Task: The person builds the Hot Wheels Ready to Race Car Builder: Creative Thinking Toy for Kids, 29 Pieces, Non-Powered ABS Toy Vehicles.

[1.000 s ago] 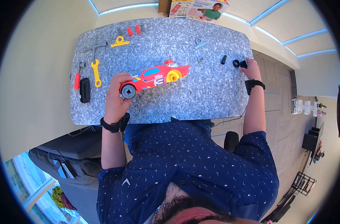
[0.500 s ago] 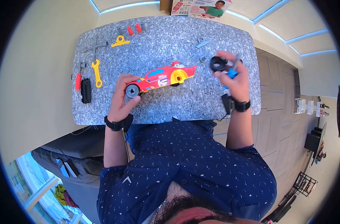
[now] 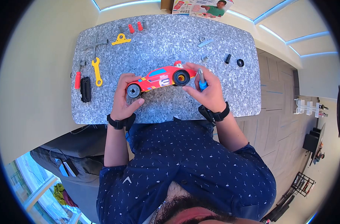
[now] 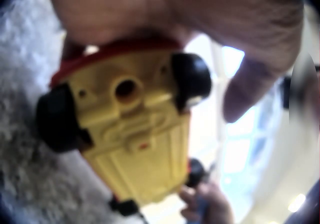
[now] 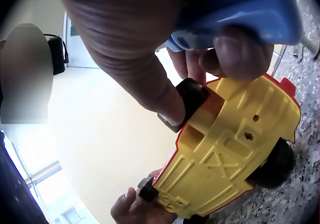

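Observation:
A red toy race car (image 3: 155, 79) with a yellow underside (image 5: 215, 154) is held side-up above the speckled table, its nose at the left. My left hand (image 3: 122, 100) grips the nose around the grey-hubbed front wheel (image 3: 133, 90); in the left wrist view its thumb stands off the body. At the rear, my right hand (image 3: 209, 89) has its thumb on a black wheel (image 3: 181, 77) that sits at the yellow hub. The same hand keeps a blue-handled screwdriver (image 5: 240, 16) in its curled fingers, grey shaft pointing away.
On the table's left lie a yellow wrench (image 3: 97, 72), a red screwdriver (image 3: 77, 80) and a black piece (image 3: 85, 89). A yellow bracket (image 3: 121, 40) lies behind. To the right are a black ring (image 3: 240, 62), a black peg (image 3: 227, 58) and a grey cone (image 3: 205, 58). A box (image 3: 209, 7) stands beyond.
My right hand has come from the table's right side to the car's rear, bringing a black wheel and the blue screwdriver. The wheel now covers the yellow rear hub. My left hand stays at the nose.

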Tool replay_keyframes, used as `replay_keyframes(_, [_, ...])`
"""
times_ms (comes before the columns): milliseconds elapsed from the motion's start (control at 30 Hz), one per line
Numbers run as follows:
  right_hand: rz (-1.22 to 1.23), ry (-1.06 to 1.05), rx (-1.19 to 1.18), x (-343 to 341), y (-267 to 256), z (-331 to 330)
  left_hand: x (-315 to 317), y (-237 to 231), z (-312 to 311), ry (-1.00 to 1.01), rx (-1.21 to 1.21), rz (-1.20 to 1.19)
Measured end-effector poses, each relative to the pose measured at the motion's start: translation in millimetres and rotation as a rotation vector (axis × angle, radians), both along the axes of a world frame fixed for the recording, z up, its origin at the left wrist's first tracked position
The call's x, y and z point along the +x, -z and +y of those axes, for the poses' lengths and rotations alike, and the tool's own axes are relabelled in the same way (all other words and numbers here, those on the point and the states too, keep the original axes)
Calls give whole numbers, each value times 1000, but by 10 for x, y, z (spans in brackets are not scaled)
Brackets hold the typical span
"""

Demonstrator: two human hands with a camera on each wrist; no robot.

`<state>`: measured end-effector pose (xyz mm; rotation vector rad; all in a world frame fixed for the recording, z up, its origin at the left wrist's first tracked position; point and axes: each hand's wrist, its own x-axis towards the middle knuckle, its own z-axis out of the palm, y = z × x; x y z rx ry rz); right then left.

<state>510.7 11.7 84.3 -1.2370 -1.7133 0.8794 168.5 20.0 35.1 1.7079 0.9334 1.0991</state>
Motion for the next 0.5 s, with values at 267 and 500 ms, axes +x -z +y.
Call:
replay_keyframes(267, [-109,-7,-104,298,-84,66,-28,35,14,-42,32,113])
replay_keyframes(500, [15,-7,-31,252,261,45,189,-817,-52,-110,383,728])
